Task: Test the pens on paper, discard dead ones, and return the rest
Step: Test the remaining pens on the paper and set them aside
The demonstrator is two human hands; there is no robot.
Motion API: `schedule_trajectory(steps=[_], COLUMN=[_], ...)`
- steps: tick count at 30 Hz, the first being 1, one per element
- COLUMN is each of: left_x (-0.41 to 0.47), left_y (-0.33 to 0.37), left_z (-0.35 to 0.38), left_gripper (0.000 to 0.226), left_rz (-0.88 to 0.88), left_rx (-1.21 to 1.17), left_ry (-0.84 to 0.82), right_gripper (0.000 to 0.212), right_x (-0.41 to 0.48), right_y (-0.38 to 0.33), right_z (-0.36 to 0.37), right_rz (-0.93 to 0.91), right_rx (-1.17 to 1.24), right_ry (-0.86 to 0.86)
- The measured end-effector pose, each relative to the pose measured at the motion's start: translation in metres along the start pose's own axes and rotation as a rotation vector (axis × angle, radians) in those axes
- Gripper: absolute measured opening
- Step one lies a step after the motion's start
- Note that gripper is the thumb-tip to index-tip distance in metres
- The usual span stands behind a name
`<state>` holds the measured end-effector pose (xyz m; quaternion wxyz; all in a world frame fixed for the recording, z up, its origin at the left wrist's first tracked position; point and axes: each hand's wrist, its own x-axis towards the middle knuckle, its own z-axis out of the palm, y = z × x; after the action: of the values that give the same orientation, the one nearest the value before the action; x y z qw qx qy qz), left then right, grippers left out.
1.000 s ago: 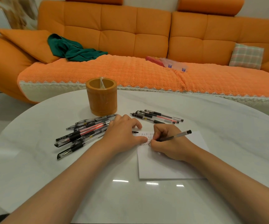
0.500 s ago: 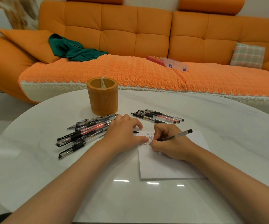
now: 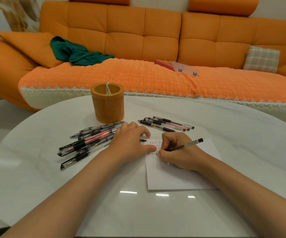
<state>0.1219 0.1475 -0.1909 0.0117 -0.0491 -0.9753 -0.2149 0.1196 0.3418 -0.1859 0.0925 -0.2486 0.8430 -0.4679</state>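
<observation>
Fingers (image 3: 168, 141) of right hand (image 3: 180, 154) pinch pen (image 3: 187, 145), tip on paper (image 3: 178, 179), testing ink. Left hand (image 3: 130, 143) lies relaxed, thumb on paper's edge, likely steadying it.

An orange sofa (image 3: 125, 36) holds green cloth (image 3: 77, 52), a plaid cushion (image 3: 261, 59), perhaps plastic boxes (image 3: 186, 67).

Paper sheet (image 3: 181, 176): white, lying flat, rows of small test marks in the top-left corner. Black pen (image 3: 185, 146): clear barrel, gripped in right hand (image 3: 178, 152), tip on the marks, back end angled up-right. Left pen pile (image 3: 87, 143): clear barrels, black grips, some red ink, overlapping, left of the paper. Smaller pen group (image 3: 166, 124): side by side, just beyond the paper. Orange holder (image 3: 108, 103): cylindrical, upright behind the pile.
</observation>
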Motion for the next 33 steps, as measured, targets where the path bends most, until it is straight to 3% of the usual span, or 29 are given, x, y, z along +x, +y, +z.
schedule_trajectory(steps=[7, 14, 18, 22, 28, 31, 33], left_x=[-0.001, -0.003, -0.004, -0.002, -0.003, -0.003, -0.003], left_y=[0.0, 0.0, -0.003, -0.013, -0.023, -0.024, -0.024], left_z=[0.001, 0.001, -0.002, -0.015, -0.024, -0.025, -0.026], left_gripper=[0.052, 0.049, 0.036, 0.029, 0.026, 0.017, 0.016], left_rz=[0.004, 0.019, 0.047, 0.071, 0.143, 0.158, 0.166], left_rx=[0.022, 0.016, -0.016, -0.123, 0.108, 0.101, 0.084], left_ry=[0.007, 0.01, 0.006, -0.03, -0.032, -0.011, 0.009], right_gripper=[0.018, 0.012, 0.027, 0.043, 0.048, 0.042, 0.029], right_x=[0.001, 0.002, 0.004, 0.002, 0.01, 0.011, 0.011], right_y=[0.002, 0.006, 0.004, 0.002, -0.011, -0.013, -0.011], right_z=[0.0, -0.006, -0.005, -0.013, -0.022, -0.023, -0.024], right_rz=[0.008, 0.041, 0.035, 0.022, 0.187, 0.179, 0.139], right_rx=[0.038, 0.277, 0.243, 0.262, 0.579, 0.48, 0.276], right_ry=[0.01, 0.178, 0.228, 0.159, 0.124, 0.116, 0.126])
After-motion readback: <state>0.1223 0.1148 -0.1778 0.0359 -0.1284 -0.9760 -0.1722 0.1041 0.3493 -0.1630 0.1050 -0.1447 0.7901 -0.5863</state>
